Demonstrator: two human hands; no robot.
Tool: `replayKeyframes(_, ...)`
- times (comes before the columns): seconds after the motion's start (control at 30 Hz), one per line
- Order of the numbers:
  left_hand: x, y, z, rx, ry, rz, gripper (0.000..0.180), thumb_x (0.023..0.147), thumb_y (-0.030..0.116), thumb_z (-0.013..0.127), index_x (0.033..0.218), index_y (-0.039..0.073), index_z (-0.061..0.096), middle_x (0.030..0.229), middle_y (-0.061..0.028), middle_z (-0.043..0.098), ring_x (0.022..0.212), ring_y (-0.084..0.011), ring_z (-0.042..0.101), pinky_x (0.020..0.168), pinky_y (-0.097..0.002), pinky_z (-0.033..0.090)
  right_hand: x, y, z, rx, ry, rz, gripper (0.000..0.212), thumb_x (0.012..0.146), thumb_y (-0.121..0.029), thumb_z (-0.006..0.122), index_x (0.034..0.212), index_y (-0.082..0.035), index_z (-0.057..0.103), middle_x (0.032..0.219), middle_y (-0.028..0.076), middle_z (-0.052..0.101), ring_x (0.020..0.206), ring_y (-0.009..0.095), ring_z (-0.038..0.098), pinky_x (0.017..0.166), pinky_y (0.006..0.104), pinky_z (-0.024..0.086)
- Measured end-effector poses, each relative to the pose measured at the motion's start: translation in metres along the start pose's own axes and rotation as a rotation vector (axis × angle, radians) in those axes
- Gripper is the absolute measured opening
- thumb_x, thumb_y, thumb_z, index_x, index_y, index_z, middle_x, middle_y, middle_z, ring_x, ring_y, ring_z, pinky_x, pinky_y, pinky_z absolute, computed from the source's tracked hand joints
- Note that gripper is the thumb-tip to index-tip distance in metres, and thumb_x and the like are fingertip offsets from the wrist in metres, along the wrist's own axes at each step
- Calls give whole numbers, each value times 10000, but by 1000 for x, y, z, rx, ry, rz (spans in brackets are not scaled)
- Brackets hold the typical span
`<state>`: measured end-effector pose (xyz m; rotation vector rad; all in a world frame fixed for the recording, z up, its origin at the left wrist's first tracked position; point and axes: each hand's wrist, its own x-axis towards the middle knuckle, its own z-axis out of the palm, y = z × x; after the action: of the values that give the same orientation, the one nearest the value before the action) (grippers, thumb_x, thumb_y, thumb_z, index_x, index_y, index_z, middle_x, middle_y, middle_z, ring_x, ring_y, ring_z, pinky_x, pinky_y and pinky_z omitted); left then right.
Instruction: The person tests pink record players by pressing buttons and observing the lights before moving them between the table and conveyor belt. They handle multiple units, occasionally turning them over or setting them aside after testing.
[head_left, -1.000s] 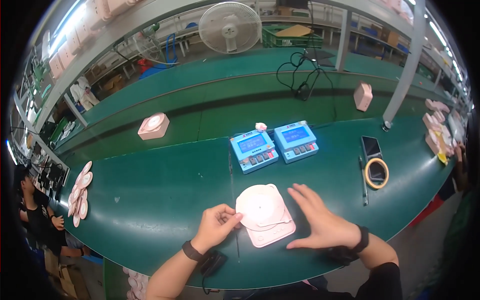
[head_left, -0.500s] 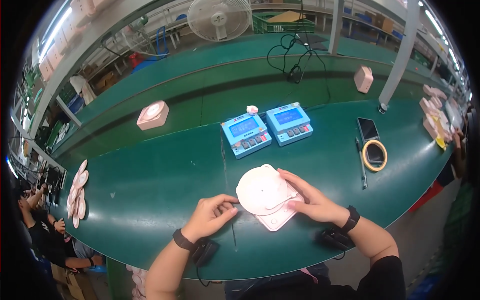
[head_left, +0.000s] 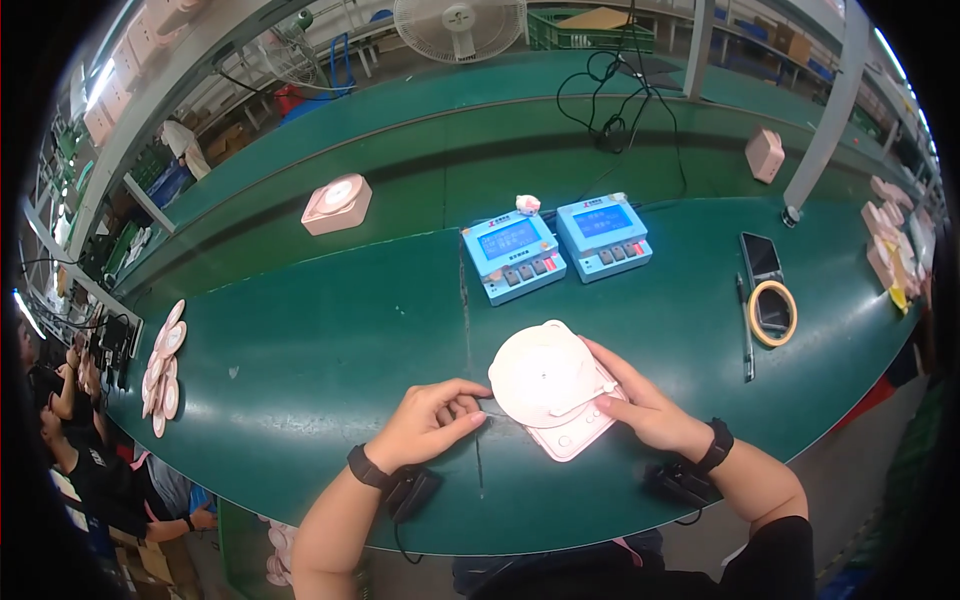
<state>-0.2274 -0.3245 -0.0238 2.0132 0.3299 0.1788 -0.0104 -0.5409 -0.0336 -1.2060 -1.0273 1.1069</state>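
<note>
A pale pink toy-like record player, with a round white platter and a small tonearm, is held over the front of the green table. My right hand grips it along its right side, thumb on the top face near the tonearm and fingers around the edge. Just left of the platter is my left hand, its index finger and thumb apart and the other fingers curled. Its index fingertip comes close to the platter's rim; whether it touches I cannot tell. The underside of the record player is hidden.
Two blue testers with screens stand behind the record player. To the right lie a tape roll, a phone and a pen. Pale discs are piled at left. Another pink player sits farther back.
The whole view has shifted slightly, so the table's things appear farther right. My right hand keeps its grip on the record player; my left hand stays beside the platter, fingers slightly more curled.
</note>
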Motion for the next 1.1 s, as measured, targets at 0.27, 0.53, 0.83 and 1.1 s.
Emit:
replayKeyframes(0.27,0,1,-1,2,-7,-6,261,864,101,666,1093,-21,638,805,-30,675,642,-51,581,570,-194,457,-1,-1,1,27,5,18,670,936,-26,481,1519,-19,151,1547,139,257,1428,225,251,1150,343,206)
replayKeyframes(0.53,-2,1,-1,9,-5,-4,263,870,106,666,1103,-14,638,806,-30,674,646,-48,579,574,-193,456,-4,-3,3,34,17,-15,738,895,10,489,1520,-10,98,1568,150,189,1455,243,190,1167,351,163)
replayKeyframes(0.83,4,-1,-3,-3,-15,-8,272,883,123,671,1122,-2,634,801,-22,662,669,-42,582,589,-194,458,0,-4,4,-63,46,-55,802,858,-67,556,1519,-17,106,1569,167,177,1462,260,163,1175,368,131)
replayKeyframes(1.1,9,-11,4,-52,-25,186,302,912,187,652,1148,6,601,784,-28,655,682,-85,600,612,-241,480,-13,6,4,-115,186,-82,909,741,-142,627,1517,-48,163,1522,173,284,1416,272,273,1161,375,207)
